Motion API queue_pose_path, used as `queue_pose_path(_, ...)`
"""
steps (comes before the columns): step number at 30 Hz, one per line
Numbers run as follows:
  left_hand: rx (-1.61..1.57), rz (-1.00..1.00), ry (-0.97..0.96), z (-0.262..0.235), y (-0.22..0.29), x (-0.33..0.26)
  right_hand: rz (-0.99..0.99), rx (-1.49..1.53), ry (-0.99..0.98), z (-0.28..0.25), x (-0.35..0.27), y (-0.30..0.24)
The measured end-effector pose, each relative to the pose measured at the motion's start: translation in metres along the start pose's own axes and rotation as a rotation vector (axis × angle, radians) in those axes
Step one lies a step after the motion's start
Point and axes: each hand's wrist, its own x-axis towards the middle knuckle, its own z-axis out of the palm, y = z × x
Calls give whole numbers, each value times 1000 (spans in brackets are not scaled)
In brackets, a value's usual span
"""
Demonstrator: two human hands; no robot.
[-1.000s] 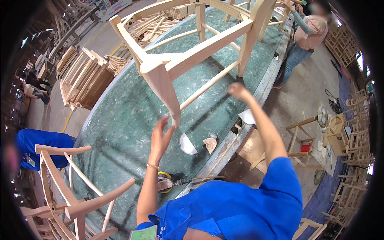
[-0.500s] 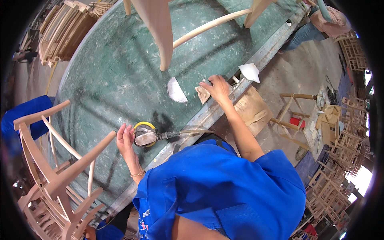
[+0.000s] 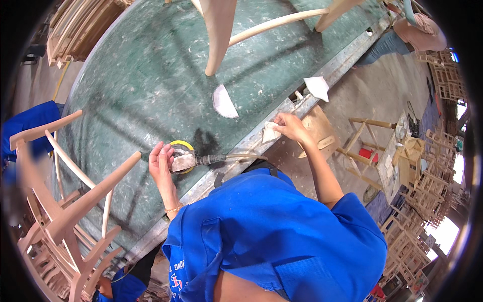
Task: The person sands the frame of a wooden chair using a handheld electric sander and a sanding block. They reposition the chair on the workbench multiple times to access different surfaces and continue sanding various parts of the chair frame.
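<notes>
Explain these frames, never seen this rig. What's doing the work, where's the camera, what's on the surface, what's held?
No robot: each grip is simply a person's bare hand. The view looks down from the left of two fisheye cameras worn on the head, so straight edges bend.

On the green tabletop stand the legs of a wooden frame. A white half-moon piece and a round yellow-rimmed tool lie nearer.

The right hand pinches a crumpled pale piece by the table's edge. The left hand is loosely open beside the tool; whether it touches, I can't tell.
</notes>
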Motion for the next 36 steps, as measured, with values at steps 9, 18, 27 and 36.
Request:
queue_pose_path(9,9,14,-34,1,6,5,-57,26,463,-25,41,-15)
queue_pose_path(18,22,81,25,-2,-12,-7,-428,-403,485,112,113,-131)
queue_pose_path(27,-195,179,57,-36,-43,-24,-515,-31,216,103,117,-123)
queue_pose_path(36,-86,231,132,-114,-46,-32,-110,1208,-235,123,72,-159)
